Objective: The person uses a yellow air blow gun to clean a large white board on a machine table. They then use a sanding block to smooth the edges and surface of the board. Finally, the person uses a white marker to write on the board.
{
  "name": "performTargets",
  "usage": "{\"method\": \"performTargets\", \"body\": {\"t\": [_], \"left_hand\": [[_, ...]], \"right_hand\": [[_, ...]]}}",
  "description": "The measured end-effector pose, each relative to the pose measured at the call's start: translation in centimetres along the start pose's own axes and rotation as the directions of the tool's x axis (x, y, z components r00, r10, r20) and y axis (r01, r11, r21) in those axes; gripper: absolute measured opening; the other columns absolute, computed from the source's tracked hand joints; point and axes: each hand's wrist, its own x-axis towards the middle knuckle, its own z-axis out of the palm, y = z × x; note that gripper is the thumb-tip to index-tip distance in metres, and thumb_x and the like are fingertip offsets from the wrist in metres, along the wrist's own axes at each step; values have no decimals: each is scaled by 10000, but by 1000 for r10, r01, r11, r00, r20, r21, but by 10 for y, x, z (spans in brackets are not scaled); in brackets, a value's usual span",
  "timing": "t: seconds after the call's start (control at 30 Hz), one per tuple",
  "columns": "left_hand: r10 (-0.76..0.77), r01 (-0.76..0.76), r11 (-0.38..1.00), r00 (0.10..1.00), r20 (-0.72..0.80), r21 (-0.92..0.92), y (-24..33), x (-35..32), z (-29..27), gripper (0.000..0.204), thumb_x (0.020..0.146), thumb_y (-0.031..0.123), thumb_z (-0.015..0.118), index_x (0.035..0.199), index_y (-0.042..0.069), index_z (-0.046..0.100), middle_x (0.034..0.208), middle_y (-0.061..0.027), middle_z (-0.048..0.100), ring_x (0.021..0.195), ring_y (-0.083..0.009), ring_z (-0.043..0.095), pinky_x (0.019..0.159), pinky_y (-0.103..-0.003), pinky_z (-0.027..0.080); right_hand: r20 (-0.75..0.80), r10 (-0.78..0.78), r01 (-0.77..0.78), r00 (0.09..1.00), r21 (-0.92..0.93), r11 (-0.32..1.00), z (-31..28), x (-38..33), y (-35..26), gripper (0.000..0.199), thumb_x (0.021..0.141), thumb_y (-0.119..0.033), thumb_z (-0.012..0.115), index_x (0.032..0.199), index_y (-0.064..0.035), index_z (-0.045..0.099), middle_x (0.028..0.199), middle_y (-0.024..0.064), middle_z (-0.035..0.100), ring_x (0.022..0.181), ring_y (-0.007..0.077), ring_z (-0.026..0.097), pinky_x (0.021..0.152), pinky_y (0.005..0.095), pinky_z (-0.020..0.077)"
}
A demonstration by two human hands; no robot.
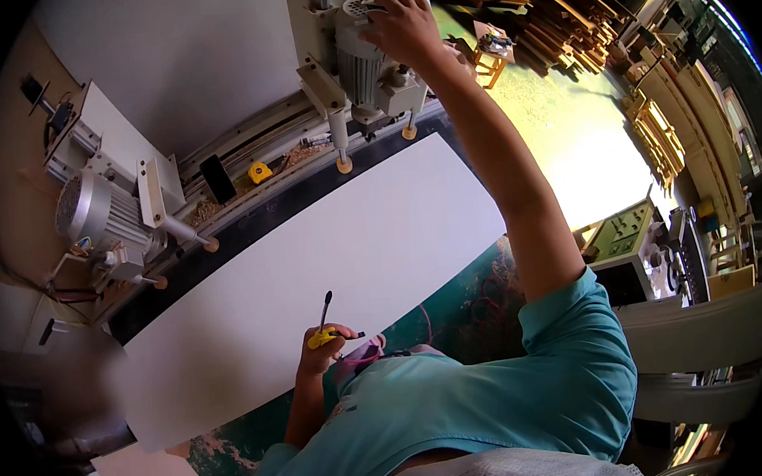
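My left grip (316, 354) is wrapped around a yellow-handled tool (321, 338), hiding part of it, by the near edge of a white board (311, 242). My right grip (392, 19) is at the top of a motor (359, 69); I cannot tell whether it holds anything. Beyond lies a tape measure (259, 172), its markings too small to read.
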Motion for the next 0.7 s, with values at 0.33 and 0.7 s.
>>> {"method": "performTargets", "body": {"t": [0.33, 0.7], "left_hand": [[-40, 195, 910, 920, -391, 365, -43, 99, 90, 98, 827, 27, 671, 910, -11, 705, 874, -84, 723, 758, -130, 645, 714, -269, 519], [-335, 533, 846, 535, -776, 3, -151, 181, 291, 186, 793, 128, 744, 721, -23, 662, 622, -32, 632, 571, -112, 580, 565, -266, 458]], "right_hand": [[683, -138, -550, 717, 676, 491, 104, -345, -132, 130, 877, -149, 629, 965, -89, 704, 882, 90, 636, 881, 296, 633, 795, 418, 522], [586, 41, -404, 809, 503, 765, 333, -395, 182, 134, 820, -145, 634, 919, -77, 693, 913, 99, 673, 889, 312, 661, 750, 438, 548]]}}
